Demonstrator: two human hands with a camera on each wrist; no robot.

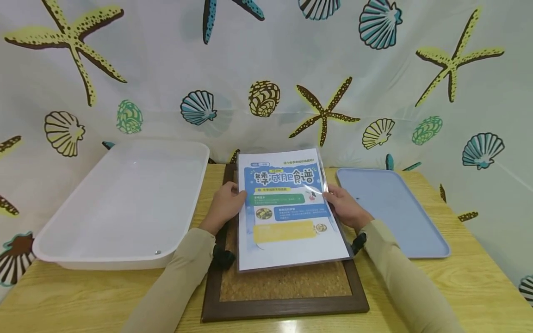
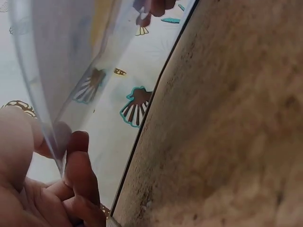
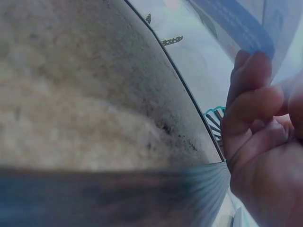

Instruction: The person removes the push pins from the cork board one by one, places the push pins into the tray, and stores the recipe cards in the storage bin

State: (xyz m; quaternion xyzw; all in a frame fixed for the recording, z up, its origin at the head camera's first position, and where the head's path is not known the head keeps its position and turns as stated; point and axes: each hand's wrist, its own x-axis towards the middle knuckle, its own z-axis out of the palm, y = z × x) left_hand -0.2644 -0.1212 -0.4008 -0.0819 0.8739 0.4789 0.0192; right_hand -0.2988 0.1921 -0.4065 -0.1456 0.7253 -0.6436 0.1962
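Observation:
Both hands hold a printed sheet in a clear plastic sleeve, with blue, green and yellow blocks of print. The left hand pinches its left edge between thumb and fingers, as the left wrist view shows. At the opposite edge, the right hand grips it with curled fingers. Under the sheet lies a cork board in a dark brown frame. The wrist views show a gap between sheet and cork. Most of the board's upper part is hidden behind the sheet.
A large white tray stands on the wooden table at the left, with a small shiny bit near its front rim. At the right lies a flat pale blue tray. A curtain printed with shells and starfish hangs behind.

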